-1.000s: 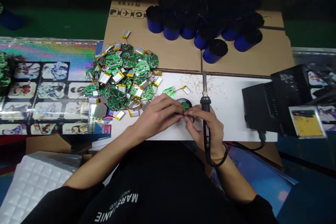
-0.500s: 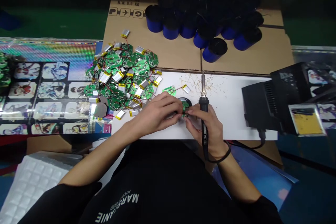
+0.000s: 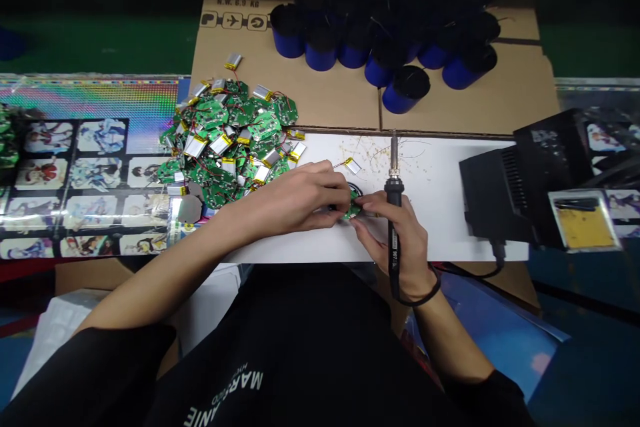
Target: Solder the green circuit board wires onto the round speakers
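A green circuit board (image 3: 353,204) with a dark round rim behind it lies between my two hands near the front edge of the white board. My left hand (image 3: 313,197) pinches its left side, fingers bent together. On the other side my right hand (image 3: 403,233) touches the board with thumb and forefinger. A black soldering iron (image 3: 395,213) also rests in my right hand, its metal tip pointing away from me. Just beyond my left hand sits a small silver battery (image 3: 353,165) on a red wire. The fingers partly hide the board.
A heap of green boards with batteries (image 3: 225,140) lies left. Blue cylinders (image 3: 406,90) with dark open tops stand on cardboard (image 3: 330,97) at the back. At right are a black soldering station (image 3: 495,193) and a yellow sponge tray (image 3: 584,221). Wire scraps lie behind my hands.
My left hand and forearm have shifted slightly, now covering the loose board beside the small battery. The soldering iron has moved a little to the right. The view has shifted slightly.
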Available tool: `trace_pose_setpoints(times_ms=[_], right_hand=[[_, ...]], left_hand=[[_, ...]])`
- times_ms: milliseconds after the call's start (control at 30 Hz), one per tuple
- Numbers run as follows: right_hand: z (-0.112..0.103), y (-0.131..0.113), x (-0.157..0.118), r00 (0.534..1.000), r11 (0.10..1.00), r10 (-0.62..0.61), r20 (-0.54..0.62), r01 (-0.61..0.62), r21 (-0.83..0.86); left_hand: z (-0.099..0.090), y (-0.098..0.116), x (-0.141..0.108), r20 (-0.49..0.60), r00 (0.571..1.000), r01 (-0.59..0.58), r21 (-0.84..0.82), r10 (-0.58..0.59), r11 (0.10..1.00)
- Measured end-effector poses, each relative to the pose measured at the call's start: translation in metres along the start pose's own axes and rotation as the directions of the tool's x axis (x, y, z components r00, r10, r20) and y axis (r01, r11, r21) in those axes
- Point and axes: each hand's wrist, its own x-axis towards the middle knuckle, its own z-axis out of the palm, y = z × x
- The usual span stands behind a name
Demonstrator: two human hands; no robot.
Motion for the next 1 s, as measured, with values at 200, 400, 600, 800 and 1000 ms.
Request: trace_pose_setpoints(times_ms=[200,400,600,800,1000], right_hand=[[-0.021,-0.015,-0.012,0.925,0.94,0.259,-0.276,-0.177,0.29],[-0.043,-0.027,-0.028,0.912,0.918,0.279,-0.301,-0.161,0.362],[-0.045,-0.028,-0.047,0.98,0.994,0.068,-0.185,-0.051,0.098],[-0.038,-0.028,-0.042,0.987,0.999,0.046,-0.155,-0.048,-0.009],[-0.038,-0.03,-0.037,0.993,0.999,0.035,-0.116,-0.037,-0.016]], left_hand=[[0.0,-0.001,0.001,0.021,1.0,0.007,0.004,-0.007,1.0],[0.0,-0.002,0.001,0.01,1.0,-0.009,-0.02,0.009,1.0],[0.001,-0.003,0.001,0.007,1.0,-0.01,-0.013,0.01,1.0],[0.002,-0.003,0.0,-0.011,1.0,-0.015,-0.024,0.015,1.0],[0.003,-0.004,0.0,-0.028,0.999,-0.034,-0.024,0.033,0.999]])
